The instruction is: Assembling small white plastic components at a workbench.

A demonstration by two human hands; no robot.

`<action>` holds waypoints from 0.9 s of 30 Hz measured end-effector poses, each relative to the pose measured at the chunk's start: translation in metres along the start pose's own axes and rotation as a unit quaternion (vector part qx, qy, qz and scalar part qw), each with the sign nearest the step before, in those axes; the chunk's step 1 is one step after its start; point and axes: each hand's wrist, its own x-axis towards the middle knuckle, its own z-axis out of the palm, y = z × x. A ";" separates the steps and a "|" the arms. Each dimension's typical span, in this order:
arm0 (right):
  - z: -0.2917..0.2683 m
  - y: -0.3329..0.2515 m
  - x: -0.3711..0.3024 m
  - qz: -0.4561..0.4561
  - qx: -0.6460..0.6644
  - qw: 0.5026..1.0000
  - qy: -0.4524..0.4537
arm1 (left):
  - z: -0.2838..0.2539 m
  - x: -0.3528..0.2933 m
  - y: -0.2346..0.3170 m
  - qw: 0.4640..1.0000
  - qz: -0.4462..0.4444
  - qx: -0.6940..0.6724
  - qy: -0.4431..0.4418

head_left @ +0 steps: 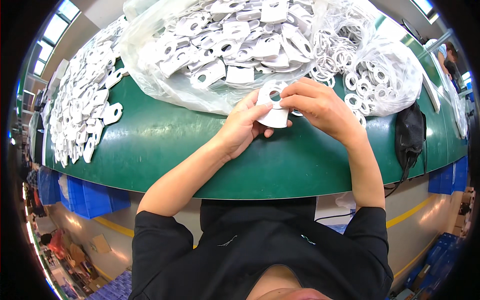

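I have the left hand holding one white piece over the green table, with the thumb on its front, just beside the round hole. The right hand is at the other side of that piece. Its fingers are bent and close together, touching the round top part, but I cannot tell if they pinch it or just press on it. Past the hands I see a big heap of white pieces on a clear bag. To the right, white rings sit in another see-through bag, near a black pouch. A second pile lies far left.
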 end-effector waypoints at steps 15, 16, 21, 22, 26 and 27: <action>0.005 0.002 -0.002 0.273 0.308 0.911 0.038 | 0.003 -0.001 -0.018 0.911 0.183 0.370 -0.004; 0.005 0.002 -0.002 0.262 0.312 0.912 0.041 | 0.003 -0.002 -0.017 0.911 0.183 0.370 -0.003; 0.007 -0.002 0.000 0.238 0.284 0.929 0.006 | -0.002 -0.002 -0.013 0.878 0.179 0.439 0.069; 0.007 -0.004 0.000 0.214 0.227 0.950 -0.006 | -0.002 -0.002 -0.012 0.878 0.179 0.439 0.069; 0.010 -0.006 0.000 0.209 0.179 0.961 -0.031 | -0.006 -0.003 -0.008 0.856 0.153 0.492 0.048; 0.010 -0.006 0.000 0.223 0.168 0.959 -0.050 | -0.007 -0.003 -0.009 0.858 0.142 0.491 0.044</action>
